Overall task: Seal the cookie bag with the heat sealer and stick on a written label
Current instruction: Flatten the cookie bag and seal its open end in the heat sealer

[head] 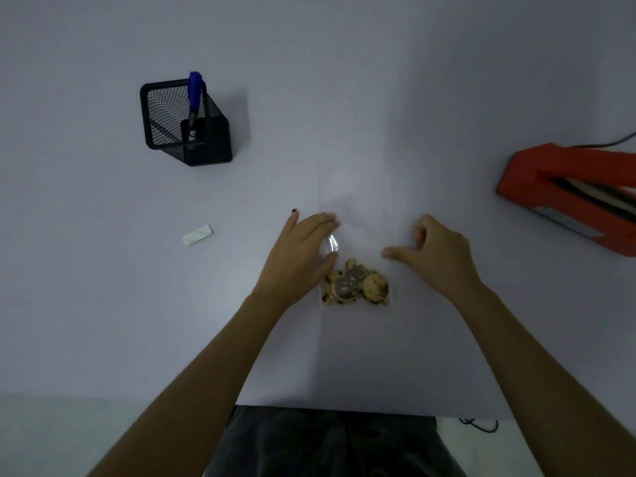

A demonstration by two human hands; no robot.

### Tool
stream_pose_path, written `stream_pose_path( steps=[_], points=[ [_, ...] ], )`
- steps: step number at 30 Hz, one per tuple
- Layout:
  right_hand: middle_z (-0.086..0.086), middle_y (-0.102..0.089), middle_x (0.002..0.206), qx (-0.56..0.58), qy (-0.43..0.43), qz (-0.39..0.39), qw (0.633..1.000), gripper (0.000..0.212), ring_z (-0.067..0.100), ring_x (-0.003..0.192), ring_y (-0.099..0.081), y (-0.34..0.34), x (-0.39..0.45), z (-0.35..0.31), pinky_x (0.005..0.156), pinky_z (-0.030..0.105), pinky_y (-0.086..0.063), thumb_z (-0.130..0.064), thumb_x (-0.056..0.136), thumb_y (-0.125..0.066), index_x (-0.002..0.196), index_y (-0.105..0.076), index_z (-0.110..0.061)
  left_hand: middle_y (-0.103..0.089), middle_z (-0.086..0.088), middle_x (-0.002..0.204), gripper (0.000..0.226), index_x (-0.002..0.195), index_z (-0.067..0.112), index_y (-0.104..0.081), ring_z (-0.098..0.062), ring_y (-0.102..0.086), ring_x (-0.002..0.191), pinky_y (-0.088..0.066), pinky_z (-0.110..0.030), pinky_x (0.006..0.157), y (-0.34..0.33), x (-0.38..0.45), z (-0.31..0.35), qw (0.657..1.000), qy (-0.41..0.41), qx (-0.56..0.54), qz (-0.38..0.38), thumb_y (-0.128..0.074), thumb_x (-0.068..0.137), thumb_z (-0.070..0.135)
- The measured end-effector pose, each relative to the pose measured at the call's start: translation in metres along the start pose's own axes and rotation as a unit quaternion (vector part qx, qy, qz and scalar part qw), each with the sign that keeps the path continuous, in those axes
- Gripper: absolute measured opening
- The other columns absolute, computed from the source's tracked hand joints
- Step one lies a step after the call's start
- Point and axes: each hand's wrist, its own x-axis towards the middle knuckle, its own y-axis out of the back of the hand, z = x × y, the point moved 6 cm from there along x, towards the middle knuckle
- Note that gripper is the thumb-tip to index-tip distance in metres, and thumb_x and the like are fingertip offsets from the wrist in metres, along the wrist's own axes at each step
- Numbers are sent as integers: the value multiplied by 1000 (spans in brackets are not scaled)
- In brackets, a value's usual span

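A clear cookie bag (356,256) lies flat in the middle of the white table, with several chocolate-chip cookies (356,285) bunched at its near end. My left hand (303,251) rests on the bag's left edge, fingers spread, thumb on the plastic. My right hand (437,249) touches the bag's right edge with thumb and curled fingers. Whether either hand pinches the plastic is unclear. The red heat sealer (571,194) sits at the right edge, partly cut off. A small white label (198,234) lies to the left. A blue pen (194,98) stands in a black mesh holder (187,123).
The sealer's cable (616,141) runs off to the far right. The table's front edge (344,409) is close to my lap, and another dark cable (480,424) lies below it at the right.
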Motion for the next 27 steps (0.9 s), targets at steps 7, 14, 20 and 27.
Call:
stream_pose_path(
  steps=[7,14,20,27],
  points=[
    [-5,-43,59,-21,-8,-17,1000,55,17,54,-41,-3,4,-4,67,37,-35,-54,67,-79,65,-32,-26,-55,-4,119,54,123,15,-55,-20,-49,117,-26,-47,115,-10,22,14,993,86,69,34,-62,83,51],
    [-5,-44,60,-21,-12,-14,1000,53,17,55,-42,-2,2,-3,70,39,-37,-53,69,-78,65,-33,-26,-38,-6,148,78,142,13,-38,-20,-35,136,-8,-45,119,-5,23,-7,996,11,76,-53,-58,82,58],
    [-4,-41,57,-15,2,-9,1000,53,18,53,-40,0,-1,-2,67,37,-35,-51,71,-77,65,-32,-26,-6,0,161,89,151,15,-16,-11,-9,147,-2,-37,121,1,18,-23,986,-22,82,-141,-53,84,60],
    [4,-56,91,-63,190,89,976,18,30,92,-53,9,0,-55,79,38,-37,-18,73,-67,85,-54,-13,4,4,160,93,152,21,-3,-17,15,145,6,-36,119,-5,19,-27,980,-12,88,-177,-49,83,64]
  ],
)
